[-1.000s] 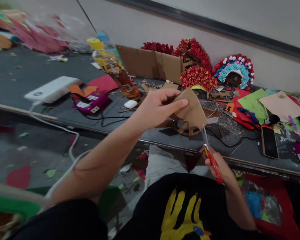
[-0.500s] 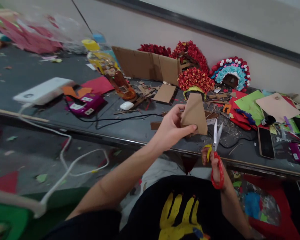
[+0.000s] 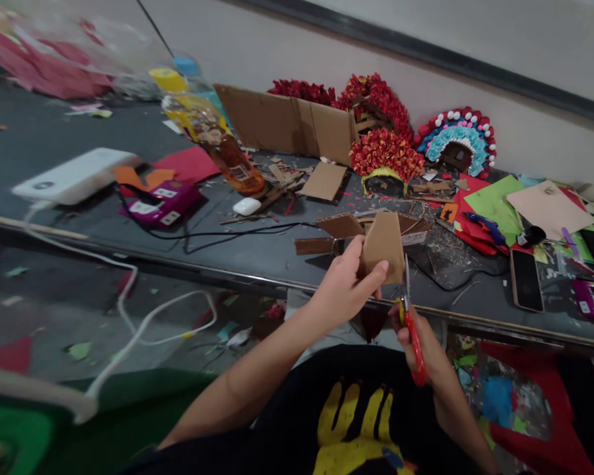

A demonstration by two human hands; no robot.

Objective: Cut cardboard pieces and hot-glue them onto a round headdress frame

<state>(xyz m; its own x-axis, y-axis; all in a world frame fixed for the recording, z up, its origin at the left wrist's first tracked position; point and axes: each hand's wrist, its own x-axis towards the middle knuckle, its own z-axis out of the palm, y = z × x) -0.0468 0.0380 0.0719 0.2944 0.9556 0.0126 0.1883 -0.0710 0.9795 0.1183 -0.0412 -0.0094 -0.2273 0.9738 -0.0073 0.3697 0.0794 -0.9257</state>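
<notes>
My left hand (image 3: pixel 345 280) pinches a small brown cardboard piece (image 3: pixel 385 247) with a slanted left side, thumb in front and fingers behind. My right hand (image 3: pixel 418 336) grips scissors (image 3: pixel 414 346) with red and yellow handles. The scissor blades point upward along the right edge of the cardboard; whether they touch it I cannot tell. Behind the held piece, cardboard strips (image 3: pixel 314 246) lie on the dark table (image 3: pixel 257 254). Another flat cardboard piece (image 3: pixel 325 181) rests farther back.
Against the wall stand a long cardboard sheet (image 3: pixel 277 122), red flower-covered pieces (image 3: pixel 386 155) and a blue-and-red arch (image 3: pixel 458 142). To the left are a tilted bottle (image 3: pixel 212 138), a white power bank (image 3: pixel 76 175) and a purple box (image 3: pixel 163 203). A phone (image 3: pixel 527 279) and coloured paper (image 3: pixel 499 204) lie right.
My left hand has lowered the cardboard piece slightly. My right hand has moved left, bringing the scissors up beside the cardboard's right edge, and the blades now look closer together.
</notes>
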